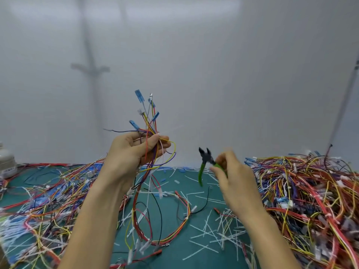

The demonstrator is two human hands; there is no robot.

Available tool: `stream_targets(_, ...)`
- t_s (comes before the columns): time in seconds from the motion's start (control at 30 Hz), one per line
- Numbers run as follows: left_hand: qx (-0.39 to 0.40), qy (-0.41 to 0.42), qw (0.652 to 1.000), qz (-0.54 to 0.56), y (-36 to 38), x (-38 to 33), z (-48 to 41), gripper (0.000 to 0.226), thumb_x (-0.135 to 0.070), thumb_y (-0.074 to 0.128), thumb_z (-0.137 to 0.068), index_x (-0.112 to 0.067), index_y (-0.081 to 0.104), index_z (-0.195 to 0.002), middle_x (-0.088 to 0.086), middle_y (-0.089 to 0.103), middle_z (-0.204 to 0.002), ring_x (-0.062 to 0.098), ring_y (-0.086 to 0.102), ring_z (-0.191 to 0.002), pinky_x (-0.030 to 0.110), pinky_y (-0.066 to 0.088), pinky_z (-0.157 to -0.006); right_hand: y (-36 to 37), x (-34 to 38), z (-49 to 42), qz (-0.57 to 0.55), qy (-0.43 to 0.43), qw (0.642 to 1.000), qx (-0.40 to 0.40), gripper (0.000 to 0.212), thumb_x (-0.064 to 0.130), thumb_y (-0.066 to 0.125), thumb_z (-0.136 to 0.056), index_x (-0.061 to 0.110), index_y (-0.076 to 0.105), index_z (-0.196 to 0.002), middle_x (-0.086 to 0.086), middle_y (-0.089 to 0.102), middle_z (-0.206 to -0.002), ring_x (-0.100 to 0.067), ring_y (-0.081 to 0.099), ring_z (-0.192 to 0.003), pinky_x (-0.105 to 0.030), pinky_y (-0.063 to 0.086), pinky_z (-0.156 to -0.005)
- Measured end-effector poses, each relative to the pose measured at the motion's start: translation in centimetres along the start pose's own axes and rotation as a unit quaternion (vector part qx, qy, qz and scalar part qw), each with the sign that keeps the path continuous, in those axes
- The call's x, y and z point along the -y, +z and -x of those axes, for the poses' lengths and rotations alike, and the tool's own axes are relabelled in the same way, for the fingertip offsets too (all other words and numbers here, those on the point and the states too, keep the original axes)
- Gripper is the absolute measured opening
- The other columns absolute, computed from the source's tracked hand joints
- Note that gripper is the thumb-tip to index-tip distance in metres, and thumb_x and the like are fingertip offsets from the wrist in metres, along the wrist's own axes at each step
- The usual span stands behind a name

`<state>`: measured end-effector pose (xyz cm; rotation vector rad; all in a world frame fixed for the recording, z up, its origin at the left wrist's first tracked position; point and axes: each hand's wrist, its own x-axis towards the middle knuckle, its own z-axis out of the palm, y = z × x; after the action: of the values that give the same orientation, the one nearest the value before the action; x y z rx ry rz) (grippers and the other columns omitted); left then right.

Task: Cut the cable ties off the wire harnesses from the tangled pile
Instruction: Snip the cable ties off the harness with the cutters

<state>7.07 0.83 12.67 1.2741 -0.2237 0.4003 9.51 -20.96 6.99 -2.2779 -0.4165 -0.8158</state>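
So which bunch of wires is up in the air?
The bunch with blue-capped ends, gripped in the left hand and raised high. The left pile and right pile just lie tangled on the green mat.

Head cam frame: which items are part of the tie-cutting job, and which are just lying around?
In the job: left hand, the harness it grips, right hand, green-handled cutters it holds, tangled pile on the right.
Lying about: cut tie scraps on the mat, white container far left.
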Motion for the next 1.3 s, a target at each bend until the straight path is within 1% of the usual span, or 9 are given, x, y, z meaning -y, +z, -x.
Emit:
stream_targets(0.17,0.054,-0.034,0.998,0.022,0.5,0.0,0.3,0.018,-0.005,0.059,-0.086,0.006,0.064,-0.1,0.013,0.076,-0.091,0.021,0.075,-0.08,0.02,0.057,-0.065,0.5,2.3,-0.1,-0.134,-0.029,0.952,-0.272,0.01,0.019,0.063,-0.095,0.017,0.069,-0.103,0.006,0.067,-0.083,-0.011,0.059,-0.07,-0.026,0.045,-0.061)
stream_targets(0.27,0.074,-0.045,0.995,0.049,0.9,-0.1,0.4,0.027,-0.006,0.061,-0.079,0.008,0.062,-0.102,0.015,0.075,-0.094,0.024,0.075,-0.082,0.021,0.058,-0.067,1.5,2.6,-0.5,-0.225,0.063,0.959,-0.159,0.018,0.026,0.05,-0.1,0.02,0.065,-0.091,0.01,0.051,-0.063,-0.01,0.044,-0.058,-0.027,0.033,-0.055)
stream_targets(0.37,0.071,-0.049,0.994,0.068,1.3,0.1,0.5,0.028,-0.006,0.063,-0.073,0.008,0.061,-0.097,0.015,0.075,-0.085,0.026,0.074,-0.081,0.021,0.058,-0.066,1.8,2.9,-0.7,-0.407,0.199,0.892,-0.006,0.047,0.043,0.038,-0.103,0.004,0.064,-0.099,0.002,0.036,-0.068,-0.01,0.032,-0.061,-0.028,0.025,-0.058)
stream_targets(0.43,0.075,-0.046,0.994,0.064,1.4,0.4,0.5,0.025,-0.006,0.065,-0.073,0.006,0.059,-0.094,0.012,0.074,-0.079,0.027,0.074,-0.081,0.022,0.058,-0.067,1.4,3.4,-0.6,-0.461,0.24,0.851,0.073,0.067,0.078,0.038,-0.085,0.015,0.06,-0.09,0.007,0.032,-0.067,-0.01,0.025,-0.06,-0.029,0.021,-0.057)
stream_targets(0.5,0.078,-0.04,0.995,0.048,1.6,0.6,0.5,0.026,-0.008,0.066,-0.073,0.005,0.061,-0.095,0.013,0.074,-0.082,0.028,0.074,-0.083,0.022,0.058,-0.068,1.3,3.7,-0.4,-0.421,0.232,0.872,0.092,0.068,0.087,0.053,-0.063,0.022,0.049,-0.081,0.011,0.03,-0.065,-0.01,0.026,-0.058,-0.028,0.023,-0.057)
stream_targets(0.63,0.097,-0.02,0.995,0.024,1.9,1.2,0.4,0.035,-0.012,0.065,-0.076,0.006,0.059,-0.105,0.013,0.075,-0.092,0.025,0.073,-0.093,0.022,0.057,-0.074,1.4,3.6,-0.2,-0.344,0.193,0.918,0.055,0.051,0.055,0.079,-0.069,0.025,0.038,-0.069,0.007,0.031,-0.072,-0.013,0.03,-0.062,-0.03,0.027,-0.061)
stream_targets(0.83,0.124,0.014,0.992,-0.005,2.3,1.5,0.3,0.022,-0.017,0.06,-0.084,-0.003,0.057,-0.101,0.003,0.072,-0.082,0.015,0.071,-0.081,0.015,0.051,-0.065,0.3,3.6,-0.5,-0.392,0.216,0.893,0.049,0.049,0.066,0.061,-0.068,0.02,0.045,-0.074,0.014,0.039,-0.061,-0.001,0.038,-0.054,-0.03,0.031,-0.065)
stream_targets(1.1,0.064,0.045,0.991,-0.109,2.0,1.3,0.3,0.012,-0.017,0.06,-0.091,-0.008,0.058,-0.1,-0.002,0.074,-0.084,0.011,0.07,-0.074,0.015,0.05,-0.064,0.3,2.8,-0.7,-0.332,0.223,0.913,0.08,0.014,0.024,0.057,-0.084,0.019,0.044,-0.083,0.004,0.046,-0.08,-0.011,0.046,-0.073,-0.032,0.037,-0.067)
stream_targets(1.3,-0.005,0.072,0.989,-0.128,2.5,1.1,0.6,0.006,-0.011,0.065,-0.09,-0.01,0.065,-0.096,0.002,0.074,-0.092,0.011,0.073,-0.071,0.008,0.046,-0.058,1.0,2.4,-0.6,-0.318,0.223,0.907,0.162,0.019,0.007,0.043,-0.096,0.024,0.048,-0.1,0.001,0.056,-0.101,-0.012,0.053,-0.092,-0.04,0.046,-0.096)
